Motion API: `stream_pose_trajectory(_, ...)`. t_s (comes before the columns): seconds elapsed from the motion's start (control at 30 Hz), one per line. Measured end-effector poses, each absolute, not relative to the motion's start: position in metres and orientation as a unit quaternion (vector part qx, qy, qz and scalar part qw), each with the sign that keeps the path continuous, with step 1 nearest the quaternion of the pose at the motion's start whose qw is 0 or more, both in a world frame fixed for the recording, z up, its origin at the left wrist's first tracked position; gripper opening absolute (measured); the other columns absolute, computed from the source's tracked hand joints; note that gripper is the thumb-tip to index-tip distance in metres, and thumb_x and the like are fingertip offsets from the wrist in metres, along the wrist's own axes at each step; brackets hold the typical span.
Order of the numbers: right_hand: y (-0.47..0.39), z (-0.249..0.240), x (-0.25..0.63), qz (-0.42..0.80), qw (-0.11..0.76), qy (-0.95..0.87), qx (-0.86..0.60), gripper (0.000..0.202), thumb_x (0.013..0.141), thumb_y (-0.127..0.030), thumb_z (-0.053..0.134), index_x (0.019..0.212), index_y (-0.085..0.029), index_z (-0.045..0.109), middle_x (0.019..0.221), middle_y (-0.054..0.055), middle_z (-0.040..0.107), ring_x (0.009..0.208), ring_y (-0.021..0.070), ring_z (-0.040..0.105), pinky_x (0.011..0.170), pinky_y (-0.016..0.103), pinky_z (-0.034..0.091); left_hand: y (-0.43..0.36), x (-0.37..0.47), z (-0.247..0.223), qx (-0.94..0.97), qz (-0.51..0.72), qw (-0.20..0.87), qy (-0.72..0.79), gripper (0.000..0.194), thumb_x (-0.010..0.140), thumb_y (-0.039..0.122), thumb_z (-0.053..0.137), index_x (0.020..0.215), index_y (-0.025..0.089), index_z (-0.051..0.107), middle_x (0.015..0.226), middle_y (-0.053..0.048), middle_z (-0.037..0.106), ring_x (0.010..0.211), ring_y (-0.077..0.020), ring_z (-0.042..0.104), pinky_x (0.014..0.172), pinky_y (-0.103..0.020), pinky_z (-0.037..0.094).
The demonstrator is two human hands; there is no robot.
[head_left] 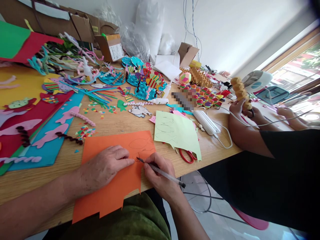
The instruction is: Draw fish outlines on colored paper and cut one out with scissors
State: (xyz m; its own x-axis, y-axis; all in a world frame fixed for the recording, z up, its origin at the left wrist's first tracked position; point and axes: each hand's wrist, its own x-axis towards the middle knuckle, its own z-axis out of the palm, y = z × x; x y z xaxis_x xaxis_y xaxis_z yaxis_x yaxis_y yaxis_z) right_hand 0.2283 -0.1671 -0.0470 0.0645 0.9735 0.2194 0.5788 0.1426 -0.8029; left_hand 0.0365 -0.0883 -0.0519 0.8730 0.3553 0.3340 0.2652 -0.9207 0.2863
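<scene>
A sheet of orange paper [100, 180] lies at the table's front edge, its lower side cut ragged and hanging over. Fish outlines are drawn near its upper right corner. My left hand [105, 166] rests flat on the sheet, fingers stretched toward the drawing. In my right hand [161, 173] is a pen [162, 172] with a clear barrel, its tip at the drawn lines. Just right of the orange sheet lies a pale green paper [175, 130] with pencilled fish shapes. Red-handled scissors [187, 156] stick out partly from under it.
Coloured sheets [53, 146] with pink paper fish lie at left. Paper scraps [86, 132], a glue bottle [160, 101] and decorated blue plates [145, 91] sit farther back. A white power bank-like device [206, 122] trails a cable. At right, a co-worker's hand [237, 111] holds yellow folded paper [240, 90].
</scene>
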Motion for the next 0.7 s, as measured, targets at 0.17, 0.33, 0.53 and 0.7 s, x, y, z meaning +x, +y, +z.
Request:
stream_pose_trajectory(0.17,-0.1676,-0.0475,0.2286,0.237,0.407,-0.637,-0.611,0.009,0.075,-0.016,0.049,0.067,-0.019,0.051,0.052,-0.006,0.044,0.045,0.0077,0.039,0.046,0.019,0.031,-0.0888,0.0360,-0.0525,0.961,0.186,0.118,0.167,0.032,0.087,0.004,0.036,0.101,0.018,0.062,0.084,-0.004,0.058,0.078,-0.0176,0.052,0.073,-0.030,0.044)
stream_pose_trajectory(0.33,-0.1679,-0.0470,0.2289,0.243,0.407,-0.639,-0.605,0.008,0.074,-0.015,0.050,0.067,-0.018,0.051,0.052,-0.006,0.044,0.045,0.0074,0.038,0.046,0.019,0.030,-0.0880,0.0370,-0.0518,0.962,0.189,0.111,0.165,0.034,0.088,0.005,0.034,0.100,0.017,0.062,0.083,-0.005,0.058,0.077,-0.0176,0.052,0.072,-0.030,0.044)
stream_pose_trajectory(0.53,-0.1678,-0.0467,0.2287,0.247,0.404,-0.637,-0.608,0.009,0.075,-0.015,0.049,0.067,-0.019,0.051,0.052,-0.006,0.044,0.045,0.0074,0.038,0.046,0.019,0.031,-0.0879,0.0371,-0.0513,0.962,0.193,0.109,0.162,0.035,0.088,0.005,0.033,0.099,0.017,0.063,0.083,-0.005,0.058,0.077,-0.0178,0.052,0.072,-0.030,0.044)
stream_pose_trajectory(0.7,-0.1674,-0.0462,0.2283,0.245,0.400,-0.636,-0.614,0.010,0.075,-0.016,0.048,0.066,-0.019,0.050,0.051,-0.006,0.043,0.044,0.0075,0.038,0.045,0.019,0.030,-0.0887,0.0360,-0.0507,0.961,0.189,0.111,0.166,0.034,0.087,0.004,0.034,0.099,0.018,0.063,0.083,-0.005,0.058,0.077,-0.0176,0.052,0.073,-0.030,0.045)
